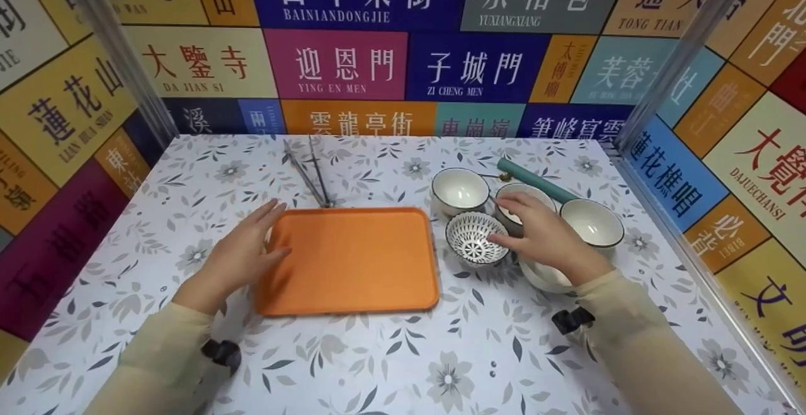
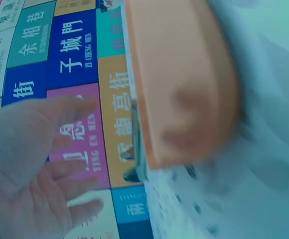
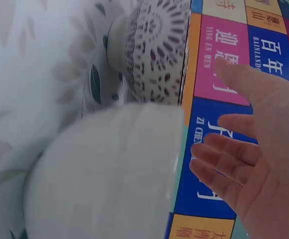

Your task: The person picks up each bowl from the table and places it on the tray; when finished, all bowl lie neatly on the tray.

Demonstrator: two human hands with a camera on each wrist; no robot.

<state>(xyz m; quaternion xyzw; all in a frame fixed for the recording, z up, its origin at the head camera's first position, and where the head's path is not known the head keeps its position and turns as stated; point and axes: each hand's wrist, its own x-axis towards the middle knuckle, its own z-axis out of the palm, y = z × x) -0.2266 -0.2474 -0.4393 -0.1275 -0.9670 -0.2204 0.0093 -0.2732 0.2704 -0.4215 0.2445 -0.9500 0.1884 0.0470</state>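
Observation:
My left hand (image 1: 242, 254) is above the left edge of an orange tray (image 1: 356, 261), fingers extended and thumb spread; the left wrist view shows this hand (image 2: 40, 169) apart from the tray (image 2: 184, 74). My right hand (image 1: 548, 238) hovers over a cluster of bowls, holding nothing. Closest to its thumb is a black-and-white patterned bowl (image 1: 476, 245). Around it are white dark-rimmed bowls, one at the back (image 1: 459, 189), another to the right (image 1: 592, 223), and others partly hidden by the hand. In the right wrist view, a white bowl (image 3: 109, 174) fills the lower left.
Thin metal tongs (image 1: 312, 179) lie behind the tray. A green rolled item (image 1: 535, 179) lies behind the bowls, with a small brownish object (image 1: 504, 176) by its left end. A floral cloth (image 1: 352, 364) covers the table; sign-printed walls (image 1: 340, 65) enclose its back and sides.

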